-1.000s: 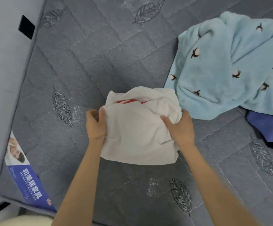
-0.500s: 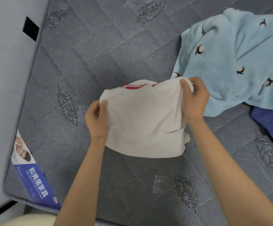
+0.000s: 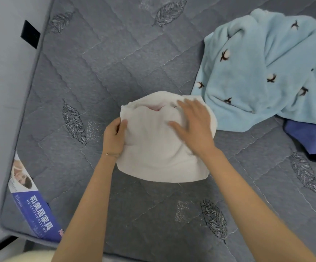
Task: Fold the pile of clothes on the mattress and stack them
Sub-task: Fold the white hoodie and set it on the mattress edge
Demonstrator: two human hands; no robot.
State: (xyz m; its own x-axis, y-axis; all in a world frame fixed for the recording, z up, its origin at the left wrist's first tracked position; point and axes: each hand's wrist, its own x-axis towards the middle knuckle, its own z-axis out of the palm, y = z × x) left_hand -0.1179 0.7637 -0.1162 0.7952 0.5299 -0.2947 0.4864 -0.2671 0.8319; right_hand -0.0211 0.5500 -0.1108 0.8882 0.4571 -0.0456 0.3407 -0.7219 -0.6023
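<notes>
1. This is a bedroom in a home: a bare grey quilted mattress (image 3: 115,63) with stitched leaf motifs fills most of the frame.
2. A printed sales label (image 3: 32,203) with a blue band lies across its lower-left corner.
3. Household laundry lies on it: a cream-white garment (image 3: 159,148) at centre, a light-blue fleece piece (image 3: 257,69) at upper right and a dark-blue cloth (image 3: 302,135) at the right edge.
4. A plain pale wall (image 3: 2,82) runs down the left side. The black square (image 3: 30,34) on it at upper left may be a socket.
</notes>
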